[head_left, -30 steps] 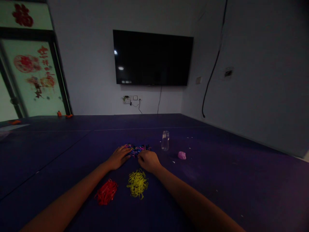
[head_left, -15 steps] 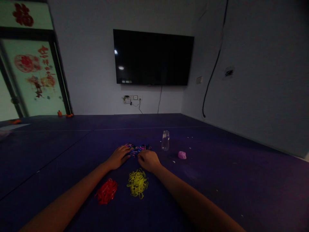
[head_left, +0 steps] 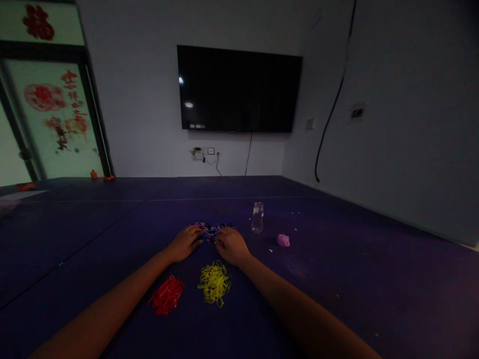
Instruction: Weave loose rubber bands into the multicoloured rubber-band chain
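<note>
Both my hands rest on a small heap of mixed-colour rubber bands (head_left: 210,230) on the dark blue table (head_left: 337,279). My left hand (head_left: 185,243) lies at the heap's left edge with its fingers curled onto the bands. My right hand (head_left: 232,246) is curled at the heap's right side, fingertips pressed into the bands; what they pinch is too small to make out. Nearer to me lie a pile of yellow rubber bands (head_left: 214,282) and a pile of red rubber bands (head_left: 166,295).
A small clear glass bottle (head_left: 257,217) stands right of the heap, and a pink lump (head_left: 283,241) lies beyond it. A black screen (head_left: 239,89) hangs on the far wall. A glass door with red decorations (head_left: 52,119) is at the left.
My right hand has crept slightly forward and left onto the mixed heap. The view has shifted a little; the piles have not moved.
</note>
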Demonstrator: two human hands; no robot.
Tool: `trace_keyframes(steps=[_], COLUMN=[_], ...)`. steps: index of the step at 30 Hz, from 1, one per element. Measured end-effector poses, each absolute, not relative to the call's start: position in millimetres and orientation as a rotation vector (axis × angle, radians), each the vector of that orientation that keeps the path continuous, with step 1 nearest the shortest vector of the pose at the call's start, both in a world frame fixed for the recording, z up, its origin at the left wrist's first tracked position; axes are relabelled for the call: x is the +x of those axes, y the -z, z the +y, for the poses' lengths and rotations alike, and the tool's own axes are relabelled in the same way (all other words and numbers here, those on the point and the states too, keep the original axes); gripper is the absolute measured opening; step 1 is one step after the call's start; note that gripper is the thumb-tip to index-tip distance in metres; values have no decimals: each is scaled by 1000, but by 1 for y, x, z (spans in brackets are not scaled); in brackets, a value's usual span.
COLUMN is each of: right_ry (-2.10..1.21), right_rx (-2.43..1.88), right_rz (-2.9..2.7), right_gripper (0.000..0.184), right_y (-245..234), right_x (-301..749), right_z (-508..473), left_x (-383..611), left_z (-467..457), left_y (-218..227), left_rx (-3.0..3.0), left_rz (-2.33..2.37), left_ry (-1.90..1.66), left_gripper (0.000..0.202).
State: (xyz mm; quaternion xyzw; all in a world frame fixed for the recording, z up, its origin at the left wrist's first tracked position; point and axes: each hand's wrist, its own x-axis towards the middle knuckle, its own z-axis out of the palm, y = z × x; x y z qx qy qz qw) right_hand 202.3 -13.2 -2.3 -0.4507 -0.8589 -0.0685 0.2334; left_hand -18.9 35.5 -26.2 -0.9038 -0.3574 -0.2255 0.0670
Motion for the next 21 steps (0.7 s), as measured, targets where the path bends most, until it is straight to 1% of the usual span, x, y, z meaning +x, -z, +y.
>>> trace_keyframes(steps=[5, 10, 16, 21], right_ry=[126, 110, 119, 118], right_rx=[-1257, -1245, -1223, -1217], right_rz=[-2344, -2426, -2484, -2503], right_gripper=[34, 44, 47, 44], right_y=[6, 6, 10, 14], right_x=[203, 201, 201, 201], right_z=[-11, -5, 5, 6], left_x=[-19, -16, -15, -14], left_z=[40, 39, 35, 35], left_y=[30, 30, 26, 26], left_rx=[-2696, -2699, -2711, -2724], left_rz=[-1137, -1129, -1063, -1044], left_ry=[610, 618, 667, 677], left_gripper=[37, 35, 31, 29])
